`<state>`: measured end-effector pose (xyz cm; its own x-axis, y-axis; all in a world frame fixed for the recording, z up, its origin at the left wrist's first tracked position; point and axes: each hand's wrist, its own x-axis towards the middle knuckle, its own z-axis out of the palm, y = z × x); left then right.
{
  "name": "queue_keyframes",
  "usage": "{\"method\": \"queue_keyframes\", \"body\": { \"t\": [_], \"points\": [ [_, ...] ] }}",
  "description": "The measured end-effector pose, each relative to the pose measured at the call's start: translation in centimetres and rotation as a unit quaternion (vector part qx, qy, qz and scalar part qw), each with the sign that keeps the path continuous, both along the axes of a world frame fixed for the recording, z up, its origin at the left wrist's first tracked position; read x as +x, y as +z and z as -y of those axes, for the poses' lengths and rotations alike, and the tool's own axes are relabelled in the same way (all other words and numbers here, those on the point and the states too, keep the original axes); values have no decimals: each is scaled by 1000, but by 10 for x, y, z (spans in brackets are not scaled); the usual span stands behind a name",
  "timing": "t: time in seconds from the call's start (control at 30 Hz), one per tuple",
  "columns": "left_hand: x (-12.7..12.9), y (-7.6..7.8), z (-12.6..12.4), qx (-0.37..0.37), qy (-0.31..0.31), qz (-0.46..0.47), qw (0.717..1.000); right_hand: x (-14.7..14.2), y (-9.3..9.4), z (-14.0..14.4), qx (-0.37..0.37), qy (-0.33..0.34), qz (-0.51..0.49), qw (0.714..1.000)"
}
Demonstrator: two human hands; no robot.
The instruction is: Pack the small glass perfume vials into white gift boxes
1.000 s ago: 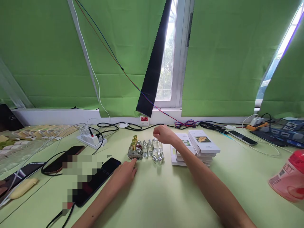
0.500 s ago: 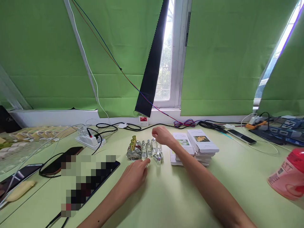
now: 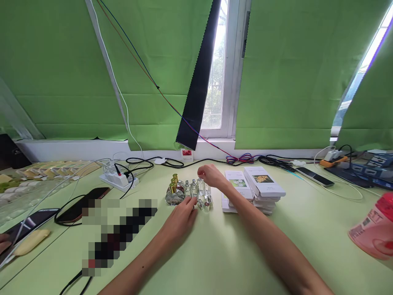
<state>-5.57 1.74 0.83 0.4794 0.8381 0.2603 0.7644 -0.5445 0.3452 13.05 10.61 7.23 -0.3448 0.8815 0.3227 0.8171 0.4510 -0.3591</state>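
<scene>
A small group of clear glass perfume bottles [image 3: 194, 189] stands on the table in front of me. To their left are rounder bottles [image 3: 175, 197] with gold tops. My right hand [image 3: 211, 176] is bent down at the back of the group, its fingers closed around the top of a slim glass bottle [image 3: 201, 187]. My left hand [image 3: 182, 213] lies low in front of the bottles, fingers loosely curved and apart. Its fingertips come close to a silver cap [image 3: 200, 204]. A second silver cap [image 3: 206, 206] lies just beside that one. My left fingers partly hide the nearest bottle bases.
White printed boxes [image 3: 264, 184] are stacked right of the bottles, under my right forearm. A pink canister [image 3: 373, 229] stands at far right. Phones [image 3: 82, 207], cables and a white power strip [image 3: 118, 180] lie leftward. Another person's hand [image 3: 3, 242] shows at the left edge.
My left hand has moved forward, up to the bottles and the silver caps. The right hand stays at the slim bottle. Another person's hand has appeared at the left edge.
</scene>
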Motion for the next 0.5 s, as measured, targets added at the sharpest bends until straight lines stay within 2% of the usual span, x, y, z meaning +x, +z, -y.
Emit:
{"method": "queue_keyframes", "body": {
  "t": [0.5],
  "points": [
    [-5, -5, -8, -8, -4, 21, 1000, 1, 2, 5, -5, -6, -15, 1000]
  ]
}}
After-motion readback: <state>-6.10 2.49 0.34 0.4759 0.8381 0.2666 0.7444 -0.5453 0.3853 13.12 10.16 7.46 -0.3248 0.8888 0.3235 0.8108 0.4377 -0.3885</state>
